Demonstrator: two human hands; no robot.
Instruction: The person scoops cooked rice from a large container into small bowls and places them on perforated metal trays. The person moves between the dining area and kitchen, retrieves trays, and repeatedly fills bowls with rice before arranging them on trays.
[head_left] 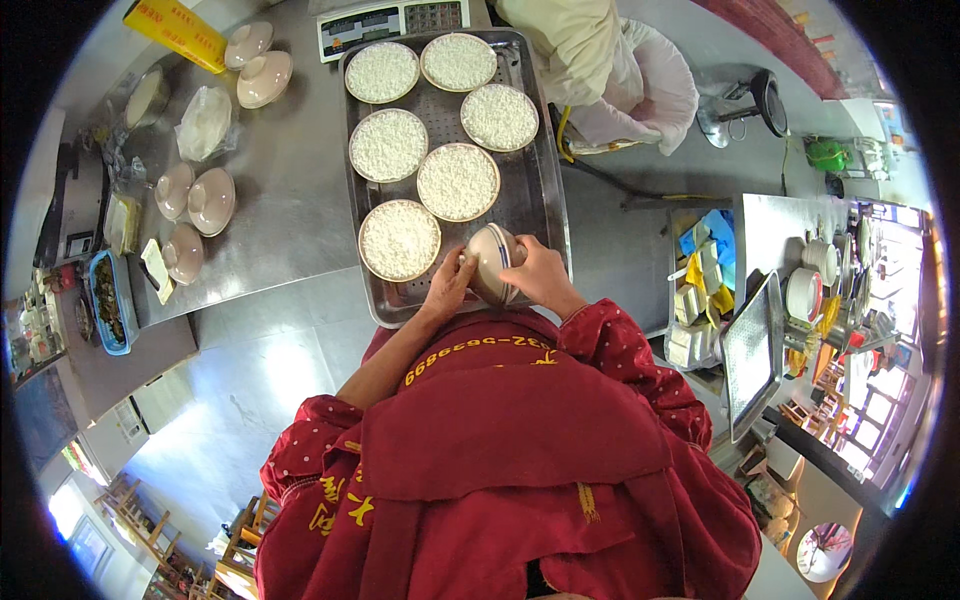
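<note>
Between my hands, over the near end of a dark metal tray [527,190], a pale bowl [487,262] with blue lines near its rim is turned on its side. My left hand [450,286] grips its left side with curled fingers. From the right, my right hand [543,277] closes on it with fingers at the rim. A second bowl may be pressed rim to rim against it; I cannot tell. Just left of my left hand, a bowl of white crumbly grains [399,241] sits in the tray. Several more filled bowls [458,182] stand beyond it.
A scale [392,25] stands behind the tray. Upturned bowls [211,202], a clear plastic bag [204,123] and a yellow box [178,32] are on the metal table at left. A lined bin [650,90] stands at far right, a shelf with cartons [700,290] nearer.
</note>
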